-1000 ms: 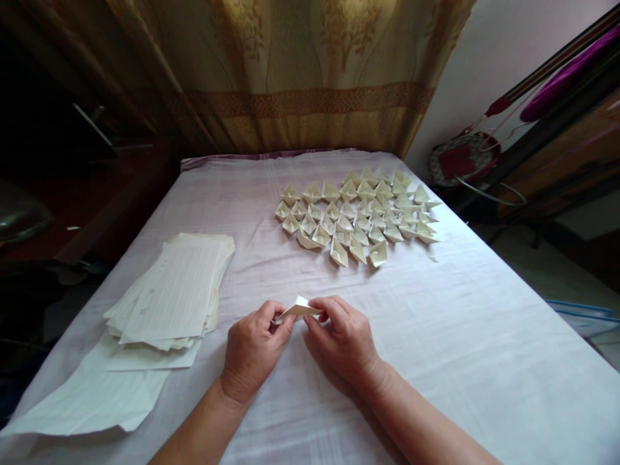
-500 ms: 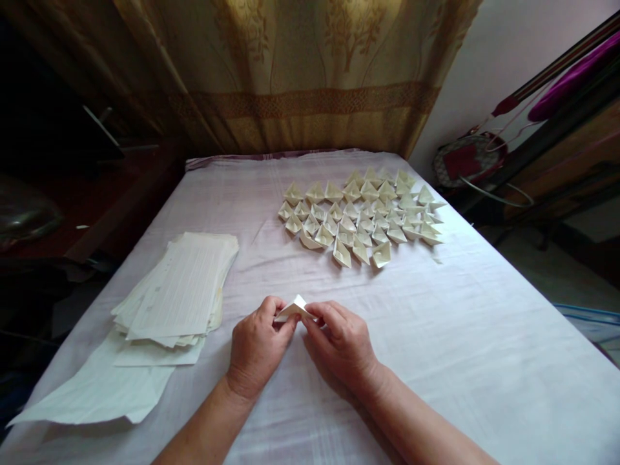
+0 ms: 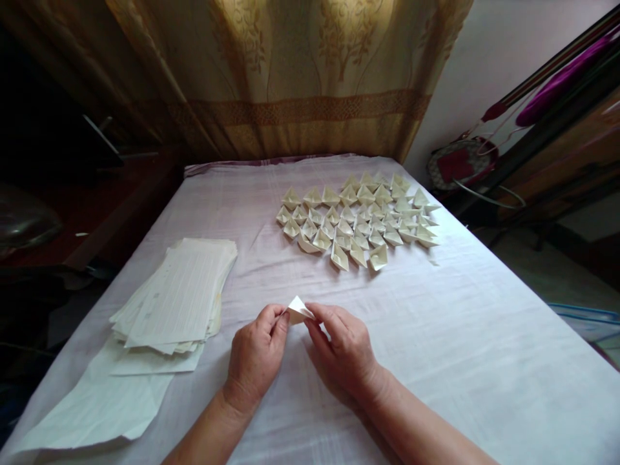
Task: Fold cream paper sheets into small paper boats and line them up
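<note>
A small folded paper with a pointed top is held between my two hands, just above the cloth. My left hand pinches its left corner between thumb and fingers. On the other side, my right hand grips the right corner the same way. Fingers cover both ends of the folded paper, so only its middle shows. Beyond my hands, several folded paper boats stand close together in rows.
A stack of lined paper sheets lies to the left, with a loose sheet sticking out beneath it. A pale checked cloth covers the surface. Behind hangs a gold curtain; a bag is at the far right.
My left thumb has moved up and outward, from beneath the folded paper's middle to its left corner, showing more of its front. The view has shifted slightly.
</note>
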Motion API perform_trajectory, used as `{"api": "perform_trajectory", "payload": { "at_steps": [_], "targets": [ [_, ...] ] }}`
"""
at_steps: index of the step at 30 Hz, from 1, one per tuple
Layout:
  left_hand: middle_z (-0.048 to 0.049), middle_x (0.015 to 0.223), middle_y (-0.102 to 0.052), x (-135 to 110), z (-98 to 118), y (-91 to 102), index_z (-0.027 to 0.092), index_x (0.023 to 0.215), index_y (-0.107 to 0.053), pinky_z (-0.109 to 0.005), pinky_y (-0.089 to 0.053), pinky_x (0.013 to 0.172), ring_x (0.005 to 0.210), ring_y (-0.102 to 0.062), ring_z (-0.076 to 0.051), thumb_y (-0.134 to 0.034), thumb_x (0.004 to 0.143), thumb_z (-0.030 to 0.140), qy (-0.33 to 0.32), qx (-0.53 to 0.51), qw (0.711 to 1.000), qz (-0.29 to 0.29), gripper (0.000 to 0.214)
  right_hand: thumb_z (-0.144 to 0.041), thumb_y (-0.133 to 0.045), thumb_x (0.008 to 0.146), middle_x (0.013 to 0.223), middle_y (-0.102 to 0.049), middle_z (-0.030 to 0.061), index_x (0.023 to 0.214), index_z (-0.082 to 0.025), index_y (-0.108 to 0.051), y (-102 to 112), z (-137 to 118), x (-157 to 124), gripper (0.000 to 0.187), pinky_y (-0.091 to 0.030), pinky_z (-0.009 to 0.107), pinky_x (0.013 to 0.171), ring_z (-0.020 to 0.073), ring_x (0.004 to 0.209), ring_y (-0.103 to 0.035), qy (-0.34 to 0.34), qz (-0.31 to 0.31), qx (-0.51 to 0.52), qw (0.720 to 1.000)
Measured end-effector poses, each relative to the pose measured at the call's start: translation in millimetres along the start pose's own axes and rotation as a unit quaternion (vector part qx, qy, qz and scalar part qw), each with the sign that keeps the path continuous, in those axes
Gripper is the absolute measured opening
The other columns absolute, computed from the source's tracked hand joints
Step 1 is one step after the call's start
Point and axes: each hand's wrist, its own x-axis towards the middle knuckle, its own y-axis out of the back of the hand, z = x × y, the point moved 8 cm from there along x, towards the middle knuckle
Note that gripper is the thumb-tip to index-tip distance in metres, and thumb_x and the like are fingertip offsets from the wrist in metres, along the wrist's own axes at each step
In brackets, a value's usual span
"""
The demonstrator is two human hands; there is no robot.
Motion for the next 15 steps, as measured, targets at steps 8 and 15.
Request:
{"api": "perform_trajectory", "payload": {
  "at_steps": [8, 15],
  "targets": [
    [-0.0061, 0.075, -0.074, 0, -2, -4.8, 0.021, 0.091, -0.068, -0.027, -0.044, 0.059, 0.068, -0.07, -0.021, -0.037, 0.095, 0.043, 0.034, -0.066, 0.997, -0.024, 0.039, -0.012, -0.059, 0.092, 0.089, -0.074, 0.0049, 0.103, -0.021, -0.065, 3, -6, 1, 0.015, -0.056, 0.027, 0.07, 0.0154, 0.077, -0.069, 0.007, 0.01, 0.052, 0.999],
    [-0.0029, 0.063, -0.063, -5, -3, -16.1, 0.016, 0.094, -0.065, -0.024, -0.044, 0.049, 0.051, -0.057, -0.015, -0.032, 0.095, 0.06, 0.112, -0.266, 0.949, -0.127, 0.055, -0.012, -0.055, 0.094, 0.09, -0.072, 0.0047, 0.108, -0.023, -0.068, 3, -16, 5, 0.022, -0.055, 0.025, 0.068, 0.0137, 0.078, -0.066, 0.035, 0.008, 0.048, 0.998]
  ]
}}
